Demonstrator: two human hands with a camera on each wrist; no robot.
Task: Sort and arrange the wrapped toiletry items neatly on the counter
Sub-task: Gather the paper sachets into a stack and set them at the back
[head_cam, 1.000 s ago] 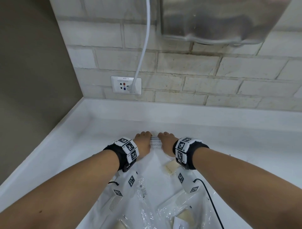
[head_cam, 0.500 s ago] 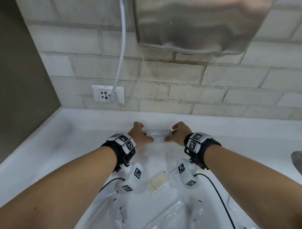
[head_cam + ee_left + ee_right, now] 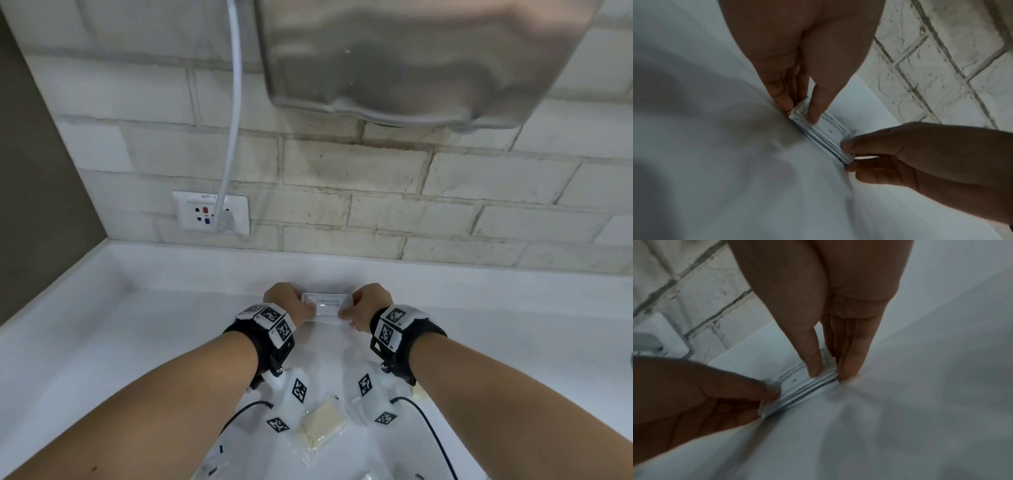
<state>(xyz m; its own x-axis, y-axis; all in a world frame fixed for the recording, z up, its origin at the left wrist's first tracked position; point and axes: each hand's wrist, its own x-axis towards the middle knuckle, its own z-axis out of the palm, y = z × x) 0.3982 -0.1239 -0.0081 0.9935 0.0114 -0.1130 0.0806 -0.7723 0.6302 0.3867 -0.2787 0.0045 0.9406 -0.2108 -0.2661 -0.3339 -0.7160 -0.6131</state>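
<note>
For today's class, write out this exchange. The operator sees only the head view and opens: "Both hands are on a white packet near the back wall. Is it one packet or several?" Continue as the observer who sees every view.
Observer: Several. The left wrist view shows a stack of sachets edge on, with many thin layers.
Operator: How does the left hand grip it?
Observer: The left hand pinches one end, with one fingertip on the printed face and another on the opposite side.
Operator: And the right hand?
Observer: In the right wrist view, the right hand pinches the other end the same way, and its outer fingertips reach down to the counter.
</note>
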